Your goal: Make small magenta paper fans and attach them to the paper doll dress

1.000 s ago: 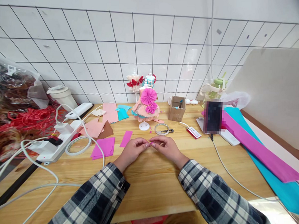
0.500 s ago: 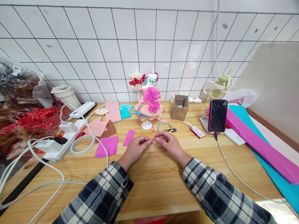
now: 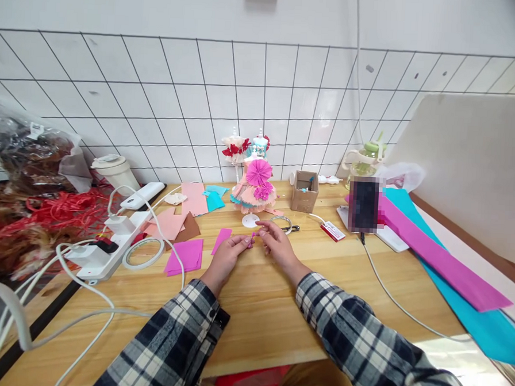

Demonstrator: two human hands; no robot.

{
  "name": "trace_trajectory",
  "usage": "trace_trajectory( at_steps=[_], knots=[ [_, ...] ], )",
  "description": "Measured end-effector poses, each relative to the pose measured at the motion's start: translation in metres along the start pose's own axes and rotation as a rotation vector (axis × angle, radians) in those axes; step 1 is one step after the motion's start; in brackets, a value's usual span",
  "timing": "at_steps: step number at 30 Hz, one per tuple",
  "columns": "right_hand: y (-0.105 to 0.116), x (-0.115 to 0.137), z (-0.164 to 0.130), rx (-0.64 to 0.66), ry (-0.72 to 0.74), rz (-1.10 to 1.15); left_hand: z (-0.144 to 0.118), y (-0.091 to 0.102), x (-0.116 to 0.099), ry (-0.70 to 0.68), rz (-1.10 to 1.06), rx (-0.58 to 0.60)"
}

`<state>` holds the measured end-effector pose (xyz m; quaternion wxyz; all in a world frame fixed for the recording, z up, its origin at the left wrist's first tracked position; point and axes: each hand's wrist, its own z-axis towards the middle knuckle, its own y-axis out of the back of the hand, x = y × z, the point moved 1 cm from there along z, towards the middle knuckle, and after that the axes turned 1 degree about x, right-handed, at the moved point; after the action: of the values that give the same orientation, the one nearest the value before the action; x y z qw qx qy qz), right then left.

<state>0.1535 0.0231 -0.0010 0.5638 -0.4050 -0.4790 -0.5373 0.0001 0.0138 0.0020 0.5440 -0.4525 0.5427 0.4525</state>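
My left hand pinches a small magenta crepe paper piece between thumb and fingertips, above the wooden table. My right hand is just beside it, index finger stretched out and fingers slightly apart; whether a fingertip touches the paper I cannot tell. Beyond the hands stands a miniature dress form in a peach ruffled skirt, with a magenta pleated rosette and a smaller magenta flower on it. Left of my left hand lie a magenta paper strip and a stack of magenta paper squares.
Scissors lie by a tape roll behind my right hand. A small cardboard box stands farther back. At left are a power strip with cables and another tape roll; at right, a phone and long paper sheets.
Both hands have shifted slightly left in view. My right fingers have parted from their pinch beside the magenta piece, which is now at my left fingertips. The camera view has tilted up a little.
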Motion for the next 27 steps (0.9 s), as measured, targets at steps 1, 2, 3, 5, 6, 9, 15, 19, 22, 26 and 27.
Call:
trace_trajectory(
  at_steps=[1, 2, 3, 5, 6, 9, 15, 19, 22, 26, 27],
  knots=[
    [0.0, 0.001, -0.001, 0.036, 0.031, -0.016, 0.0, 0.001, 0.0, 0.003, 0.016, 0.008],
    [0.0, 0.001, -0.002, 0.058, 0.059, -0.041, -0.001, 0.001, -0.001, 0.006, 0.034, 0.016],
    [0.002, 0.001, -0.003, 0.07, 0.078, -0.066, -0.001, 0.001, -0.001, 0.01, 0.053, 0.028],
    [0.006, -0.001, -0.007, 0.076, 0.088, -0.096, 0.0, -0.001, -0.001, 0.015, 0.09, 0.052],
    [0.009, -0.002, -0.008, 0.076, 0.085, -0.1, 0.0, -0.001, 0.0, 0.014, 0.103, 0.059],
    [0.018, -0.005, -0.009, 0.013, 0.062, -0.104, 0.004, 0.0, 0.003, -0.01, 0.043, 0.024],
    [0.021, 0.004, -0.011, -0.29, 0.148, -0.297, 0.002, 0.0, 0.007, 0.005, -0.016, -0.079],
    [0.012, 0.015, -0.02, -0.262, 0.292, -0.532, -0.007, -0.019, 0.004, 0.092, -0.195, 0.123],
    [0.008, 0.019, -0.026, -0.191, 0.335, -0.613, -0.01, -0.03, 0.001, 0.081, -0.368, 0.09],
    [0.005, 0.021, -0.03, -0.121, 0.362, -0.637, -0.01, -0.03, 0.001, 0.083, -0.477, 0.004],
    [0.005, 0.021, -0.03, -0.1, 0.373, -0.634, -0.009, -0.028, 0.001, 0.081, -0.488, -0.023]
  ],
)
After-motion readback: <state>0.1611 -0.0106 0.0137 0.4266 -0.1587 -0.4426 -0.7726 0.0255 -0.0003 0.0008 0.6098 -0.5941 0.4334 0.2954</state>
